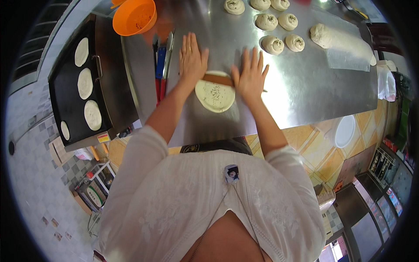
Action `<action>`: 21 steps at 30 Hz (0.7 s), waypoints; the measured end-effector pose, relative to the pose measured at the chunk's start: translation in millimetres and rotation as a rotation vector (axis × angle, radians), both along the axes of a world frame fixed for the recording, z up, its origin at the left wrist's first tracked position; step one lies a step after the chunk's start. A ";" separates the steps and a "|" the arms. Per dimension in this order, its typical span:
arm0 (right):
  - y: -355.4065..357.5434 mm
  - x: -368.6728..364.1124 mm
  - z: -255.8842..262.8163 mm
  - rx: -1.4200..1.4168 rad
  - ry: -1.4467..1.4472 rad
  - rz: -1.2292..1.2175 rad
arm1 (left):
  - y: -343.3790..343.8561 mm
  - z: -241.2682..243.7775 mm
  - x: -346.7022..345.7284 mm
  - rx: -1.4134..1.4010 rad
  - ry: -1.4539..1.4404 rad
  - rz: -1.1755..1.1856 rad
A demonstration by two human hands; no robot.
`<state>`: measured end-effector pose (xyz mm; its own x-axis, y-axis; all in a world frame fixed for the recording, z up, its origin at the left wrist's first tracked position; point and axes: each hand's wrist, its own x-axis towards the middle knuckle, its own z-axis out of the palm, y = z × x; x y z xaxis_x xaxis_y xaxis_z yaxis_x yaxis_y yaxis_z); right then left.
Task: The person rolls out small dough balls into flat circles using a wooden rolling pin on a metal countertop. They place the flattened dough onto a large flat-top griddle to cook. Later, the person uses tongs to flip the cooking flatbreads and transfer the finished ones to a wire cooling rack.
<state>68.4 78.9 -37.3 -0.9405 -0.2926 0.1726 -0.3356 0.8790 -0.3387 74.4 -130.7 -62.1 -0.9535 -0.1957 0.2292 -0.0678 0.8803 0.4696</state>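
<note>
A wooden rolling pin (217, 79) lies across the upper part of a flat round of dough (214, 96) dotted with dark seeds. My left hand (192, 60) is flat over the pin's left end, fingers stretched forward. Over its right end my right hand (250, 77) lies palm down, fingers spread and slightly blurred. Neither hand curls around the pin; its ends are mostly hidden beneath them. Beneath everything is a steel worktable (226, 127). Metal tongs (162, 65) with red handles and a blue middle part lie left of my left hand.
Several seed-topped dough balls (273, 45) sit beyond my right hand. Farther right, a long dough roll (343, 42) rests partly on plastic sheeting. An orange bowl (135, 18) stands at the back left. On the left, a black griddle (65, 88) carries several flat dough rounds (85, 84).
</note>
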 end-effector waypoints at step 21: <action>80.2 153.7 68.2 -0.253 -0.039 0.455 | 17.8 106.6 76.3 0.456 -0.778 -0.181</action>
